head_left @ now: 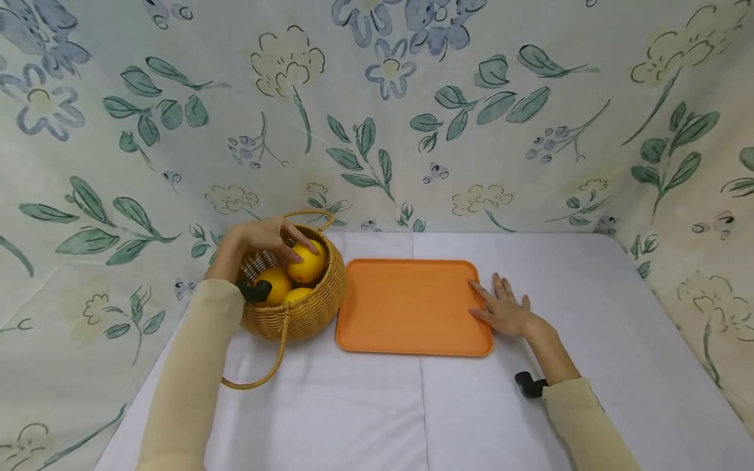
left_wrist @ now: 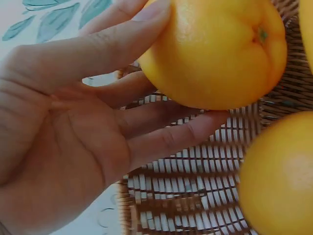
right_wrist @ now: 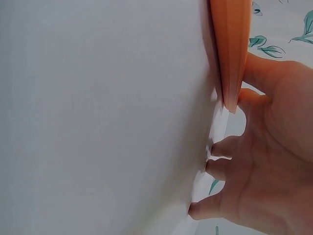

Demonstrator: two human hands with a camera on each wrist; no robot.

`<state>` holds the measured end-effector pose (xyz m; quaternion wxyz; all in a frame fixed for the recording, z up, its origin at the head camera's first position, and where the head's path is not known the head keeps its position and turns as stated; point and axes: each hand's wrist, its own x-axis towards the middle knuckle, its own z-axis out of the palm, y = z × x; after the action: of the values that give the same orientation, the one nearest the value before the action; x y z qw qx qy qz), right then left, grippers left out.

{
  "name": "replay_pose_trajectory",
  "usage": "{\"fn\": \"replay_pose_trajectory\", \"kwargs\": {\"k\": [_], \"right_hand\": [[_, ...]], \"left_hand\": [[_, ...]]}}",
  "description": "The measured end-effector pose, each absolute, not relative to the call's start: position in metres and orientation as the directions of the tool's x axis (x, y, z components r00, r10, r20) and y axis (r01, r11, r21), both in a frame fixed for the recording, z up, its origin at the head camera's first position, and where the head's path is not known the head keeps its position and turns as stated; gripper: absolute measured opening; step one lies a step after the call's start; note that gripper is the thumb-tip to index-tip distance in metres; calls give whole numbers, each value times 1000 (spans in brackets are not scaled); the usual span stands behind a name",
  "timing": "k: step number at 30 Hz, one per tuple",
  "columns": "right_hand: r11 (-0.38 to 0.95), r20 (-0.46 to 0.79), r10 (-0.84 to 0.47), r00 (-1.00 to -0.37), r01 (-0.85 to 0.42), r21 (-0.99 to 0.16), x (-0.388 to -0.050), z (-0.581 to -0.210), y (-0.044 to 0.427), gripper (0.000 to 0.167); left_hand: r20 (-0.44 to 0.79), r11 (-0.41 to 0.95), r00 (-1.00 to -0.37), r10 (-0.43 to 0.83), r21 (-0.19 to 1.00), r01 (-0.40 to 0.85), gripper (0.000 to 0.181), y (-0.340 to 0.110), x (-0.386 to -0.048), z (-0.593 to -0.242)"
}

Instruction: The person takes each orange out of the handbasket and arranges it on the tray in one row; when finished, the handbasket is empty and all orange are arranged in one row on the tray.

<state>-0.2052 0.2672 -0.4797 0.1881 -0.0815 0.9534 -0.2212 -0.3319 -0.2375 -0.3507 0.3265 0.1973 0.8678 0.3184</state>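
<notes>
My left hand (head_left: 262, 237) reaches into a round wicker basket (head_left: 315, 311) and grips an orange (head_left: 307, 267) between thumb and fingers. In the left wrist view that orange (left_wrist: 210, 54) shows its green stem spot, with the thumb on one side and fingers beneath. Two more oranges are visible in the basket, one orange (head_left: 273, 285) near the wrist and another orange (head_left: 297, 296) at the front. My right hand (head_left: 508, 313) lies with fingers spread at the right edge of an orange tray (head_left: 409, 307). Its thumb and index finger touch the tray's rim (right_wrist: 232, 54); the other fingertips rest on the tabletop.
The basket stands left of the tray, close against it. One basket handle (head_left: 268, 376) droops onto the white tablecloth (head_left: 341, 412); the other handle (head_left: 309, 212) leans toward the back. A floral curtain (head_left: 377, 131) rises behind the table and along both sides.
</notes>
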Motion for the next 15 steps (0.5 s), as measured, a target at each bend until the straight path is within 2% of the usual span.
{"fn": "replay_pose_trajectory", "kwargs": {"k": [6,10,15], "right_hand": [[890,-307,-249,-919,-92,-447,-202,-478,273,75],[884,-284,-270,-920,-120,-451,-202,-478,277,74],[882,-280,-277,-919,-127,-454,-201,-478,278,75]], "left_hand": [[-404,726,-713,573,653,215,34,-244,-324,-331],[-334,693,-743,579,682,233,33,-256,-315,-316],[-210,610,-748,629,730,309,32,-266,-308,-291]]}}
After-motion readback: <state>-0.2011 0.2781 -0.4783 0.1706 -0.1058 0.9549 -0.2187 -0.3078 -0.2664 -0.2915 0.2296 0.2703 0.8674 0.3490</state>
